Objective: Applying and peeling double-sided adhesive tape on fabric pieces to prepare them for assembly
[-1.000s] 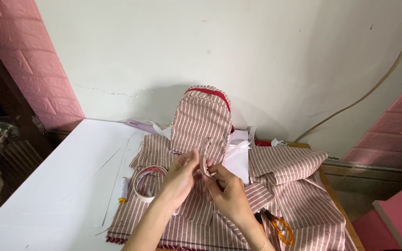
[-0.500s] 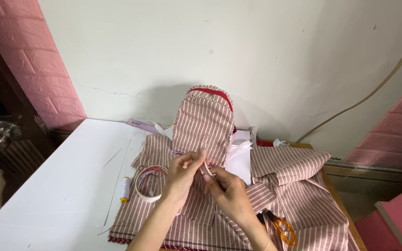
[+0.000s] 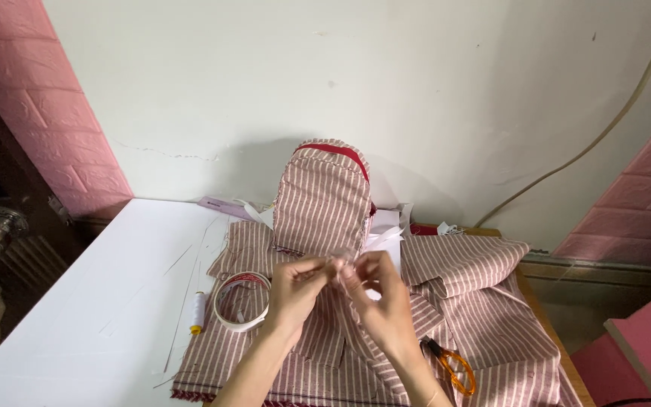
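Head camera: we look down on a white table (image 3: 77, 316) where our left hand (image 3: 295, 290) and right hand (image 3: 382, 298) meet fingertip to fingertip over a spread of red-and-white striped fabric (image 3: 476, 301). Both hands are pinched shut on a narrow strip of that striped cloth (image 3: 338, 265) held between them — thumbs and forefingers closed, the other fingers curled. Just behind the hands stands a small striped backpack (image 3: 323, 197), upright against the pale wall, its top edged with a red zipper (image 3: 333, 149). A roll of white tape (image 3: 241, 301) lies on the fabric just beside the left hand; a spool of white thread (image 3: 199, 310) lies beyond it on the bare table. Orange-handled scissors (image 3: 450, 367) rest on the cloth near the right wrist — apart from both hands.
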